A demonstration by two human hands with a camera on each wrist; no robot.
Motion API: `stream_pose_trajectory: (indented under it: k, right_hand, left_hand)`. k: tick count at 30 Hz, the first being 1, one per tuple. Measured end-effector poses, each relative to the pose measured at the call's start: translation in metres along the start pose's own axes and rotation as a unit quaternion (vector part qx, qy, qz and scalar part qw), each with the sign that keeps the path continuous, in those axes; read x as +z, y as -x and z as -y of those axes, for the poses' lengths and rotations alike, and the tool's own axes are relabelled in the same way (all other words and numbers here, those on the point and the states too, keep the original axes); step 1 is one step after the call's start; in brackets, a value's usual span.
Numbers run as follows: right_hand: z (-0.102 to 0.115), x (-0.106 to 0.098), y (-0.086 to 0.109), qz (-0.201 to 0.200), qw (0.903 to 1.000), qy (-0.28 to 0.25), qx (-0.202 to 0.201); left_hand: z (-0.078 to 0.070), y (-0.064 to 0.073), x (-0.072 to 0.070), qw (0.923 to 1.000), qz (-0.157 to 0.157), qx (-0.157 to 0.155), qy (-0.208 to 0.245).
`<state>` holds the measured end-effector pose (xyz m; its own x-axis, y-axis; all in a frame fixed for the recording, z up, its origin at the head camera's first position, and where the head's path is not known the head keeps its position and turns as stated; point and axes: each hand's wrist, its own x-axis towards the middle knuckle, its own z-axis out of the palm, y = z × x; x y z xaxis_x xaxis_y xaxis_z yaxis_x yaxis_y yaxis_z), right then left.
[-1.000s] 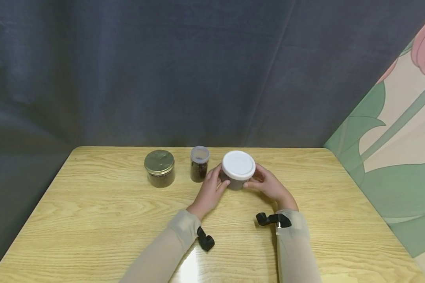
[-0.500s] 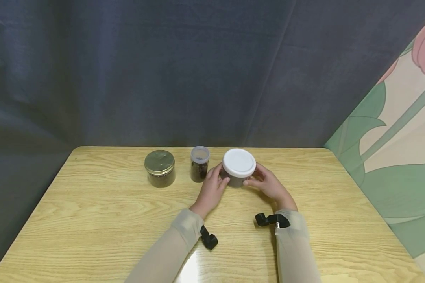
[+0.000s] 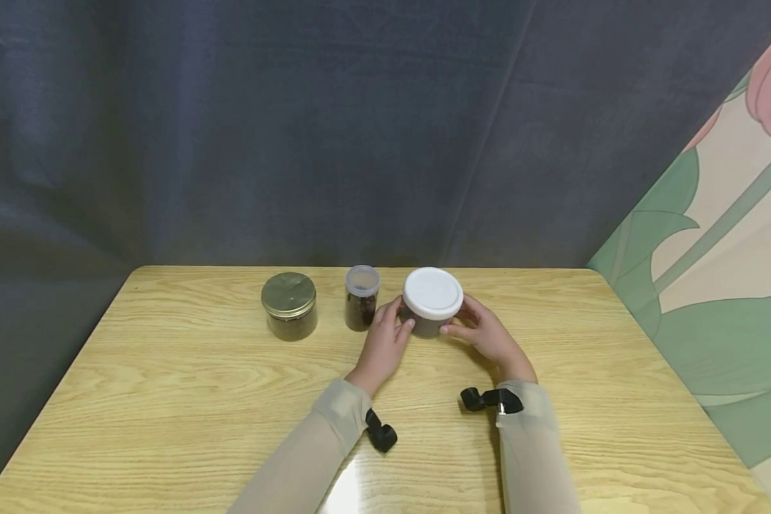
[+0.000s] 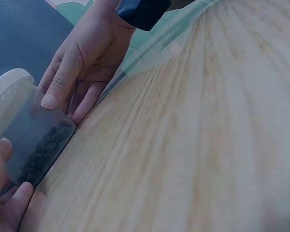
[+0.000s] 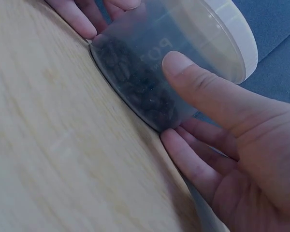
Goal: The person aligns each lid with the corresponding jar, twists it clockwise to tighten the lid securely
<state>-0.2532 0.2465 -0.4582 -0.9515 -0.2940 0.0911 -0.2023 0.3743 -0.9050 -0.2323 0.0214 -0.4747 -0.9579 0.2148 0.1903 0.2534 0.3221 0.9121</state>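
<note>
A wide, clear plastic jar (image 3: pixel 427 328) with a white ribbed lid (image 3: pixel 433 291) stands upright near the back of the table. Dark pieces like coffee beans (image 5: pixel 135 87) fill its lower part, as the right wrist view shows. My left hand (image 3: pixel 383 344) holds the jar's left side, thumb toward the front. From the other side, my right hand (image 3: pixel 490 338) grips it, its thumb lying against the wall in the right wrist view. The jar's base is right at the tabletop in both wrist views. Fingers behind the jar are partly hidden.
Just left of my left hand stands a slim clear jar (image 3: pixel 361 310) of dark contents with a translucent lid. Farther left is a squat jar (image 3: pixel 293 325) with a gold lid. The wooden table (image 3: pixel 167 414) ends at a dark curtain (image 3: pixel 334 143).
The white-lidded jar has slid slightly toward the table's back edge, with both hands moving along on it. The two other jars have stayed put.
</note>
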Motion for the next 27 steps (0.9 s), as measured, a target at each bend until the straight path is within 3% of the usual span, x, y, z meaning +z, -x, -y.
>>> stream_pose_trajectory:
  k: [7,14,27]
  right_hand:
    - [-0.001,0.002,-0.001,0.003,0.9998,-0.017,0.006]
    - [-0.003,0.0,-0.002,0.003,0.9998,-0.019,0.007]
    - [-0.009,-0.001,0.0,0.01,0.9997,-0.011,0.017]
  left_hand:
    - [-0.001,0.001,0.0,0.9999,-0.007,-0.008,0.008]
    - [-0.003,0.004,0.0,0.9997,-0.006,-0.007,-0.021]
    - [-0.007,0.01,-0.005,0.9967,0.032,-0.024,-0.07]
